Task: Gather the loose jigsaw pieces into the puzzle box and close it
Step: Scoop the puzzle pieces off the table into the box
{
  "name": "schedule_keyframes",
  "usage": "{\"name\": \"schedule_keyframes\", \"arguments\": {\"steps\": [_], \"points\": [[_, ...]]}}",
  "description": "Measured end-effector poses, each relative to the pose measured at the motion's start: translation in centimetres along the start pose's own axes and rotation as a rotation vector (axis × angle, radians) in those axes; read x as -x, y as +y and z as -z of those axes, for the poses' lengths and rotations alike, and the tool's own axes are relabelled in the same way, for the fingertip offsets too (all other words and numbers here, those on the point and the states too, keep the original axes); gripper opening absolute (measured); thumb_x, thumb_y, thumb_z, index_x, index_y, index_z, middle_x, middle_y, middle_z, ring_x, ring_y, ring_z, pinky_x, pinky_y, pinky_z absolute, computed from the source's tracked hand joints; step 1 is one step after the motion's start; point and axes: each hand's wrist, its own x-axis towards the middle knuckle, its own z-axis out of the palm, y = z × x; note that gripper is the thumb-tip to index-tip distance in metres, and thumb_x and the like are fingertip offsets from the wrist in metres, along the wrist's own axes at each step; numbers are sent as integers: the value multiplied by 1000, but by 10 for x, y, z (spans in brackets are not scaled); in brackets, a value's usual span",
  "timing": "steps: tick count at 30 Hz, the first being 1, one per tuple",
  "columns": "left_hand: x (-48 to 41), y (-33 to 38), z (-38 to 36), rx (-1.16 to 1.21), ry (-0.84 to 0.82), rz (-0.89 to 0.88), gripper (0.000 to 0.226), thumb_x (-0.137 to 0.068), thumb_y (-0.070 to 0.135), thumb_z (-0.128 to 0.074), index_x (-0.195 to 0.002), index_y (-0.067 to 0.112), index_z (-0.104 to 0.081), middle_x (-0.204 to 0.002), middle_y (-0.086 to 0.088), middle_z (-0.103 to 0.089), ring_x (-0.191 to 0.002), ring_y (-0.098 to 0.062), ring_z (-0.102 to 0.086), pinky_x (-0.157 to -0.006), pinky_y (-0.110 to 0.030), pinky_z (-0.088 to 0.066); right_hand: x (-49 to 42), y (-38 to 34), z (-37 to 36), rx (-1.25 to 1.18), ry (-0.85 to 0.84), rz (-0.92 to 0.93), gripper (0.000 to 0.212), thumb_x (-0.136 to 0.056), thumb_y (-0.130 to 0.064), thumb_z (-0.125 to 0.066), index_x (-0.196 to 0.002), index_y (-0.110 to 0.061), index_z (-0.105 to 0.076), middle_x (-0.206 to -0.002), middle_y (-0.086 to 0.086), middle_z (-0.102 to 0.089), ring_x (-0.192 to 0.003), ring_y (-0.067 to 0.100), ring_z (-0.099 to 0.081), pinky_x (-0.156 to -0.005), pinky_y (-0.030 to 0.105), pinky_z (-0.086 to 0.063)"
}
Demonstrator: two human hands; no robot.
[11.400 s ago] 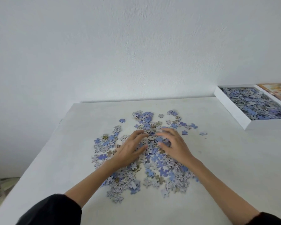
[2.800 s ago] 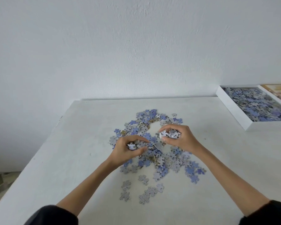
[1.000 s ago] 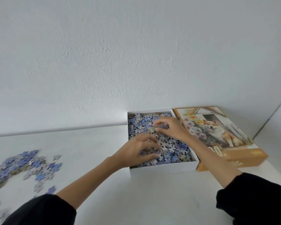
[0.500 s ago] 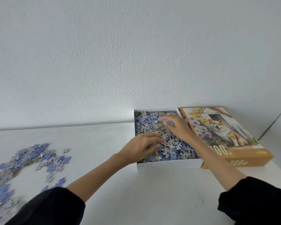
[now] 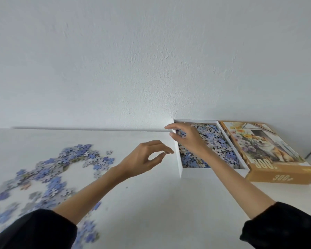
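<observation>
**One box, one lid, two hands, pieces past counting**

One bench (image 5: pixel 151 203) carries everything. On it stands one open white box (image 5: pixel 179 164) and, just beside it, one orange lid (image 5: pixel 276 175) with a dog picture. Two hands are in view, the left hand (image 5: pixel 144 159) and the right hand (image 5: pixel 188 139), with two dark sleeves (image 5: pixel 34 229). The jigsaw pieces lie in two lots, both too many to count: loose pieces (image 5: pixel 52 177) on the bench and boxed pieces (image 5: pixel 217 146).

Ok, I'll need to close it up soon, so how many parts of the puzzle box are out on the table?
2: the white box base, full of pieces, under the right hand; the dog-picture lid lying just right of it. None seems hidden.
</observation>
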Motion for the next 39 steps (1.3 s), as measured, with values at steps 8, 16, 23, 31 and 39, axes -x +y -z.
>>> {"name": "schedule_keyframes", "arguments": {"steps": [8, 16, 23, 31, 39], "points": [[96, -20, 77, -52, 28, 96, 21, -94, 14, -50, -108, 16, -66, -102, 7, -64, -92, 0, -60, -84, -19, -47, -14, -78, -95, -15, -90, 71, 23, -88, -18, -59, -109, -27, -64, -108, -18, -61, -101, 5, -52, -91, 22, -40], [196, -60, 148, -154, -4, 188, 25, -94, 22, -46, -108, 17, -65, -104, 6, -64, -92, -2, -59, -82, -21, -49, -29, -134, -193, -51, -161, 79, 25, -88, -16, -60, -110, -27, -63, -111, -15, -61, -105, 6, -52, -90, 23, -40], [286, -120, 197, -352, 19, 590, 78, -75, 81, -30, -129, 28, -47, -134, -1, -42, -120, -17, -44, -100, -43, -40, -42, -131, -262, 52, -176, -53, 37, -86, -34, -61, -122, -28, -54, -132, -2, -46, -126, 14, -36, -106, 37, -29], [319, -147, 202, -321, -204, 789, 129, -51, 98, -17, -148, 17, 7, -157, -4, 7, -143, -16, 8, -114, -33, 6, -79, -125, -293, 114, -380, -283, 69, -82, -66, -40, -141, -33, -27, -154, 0, -11, -142, 19, -8, -114, 46, -11], [286, -155, 190, -283, -221, 649, 118, -59, 92, -22, -147, 19, 7, -157, -1, 2, -141, -6, 5, -113, -25, 7, -101, -129, -316, 289, -540, -39, 97, -65, -88, -1, -137, -34, -38, -148, -3, -30, -137, 16, -22, -113, 40, -13]]}}
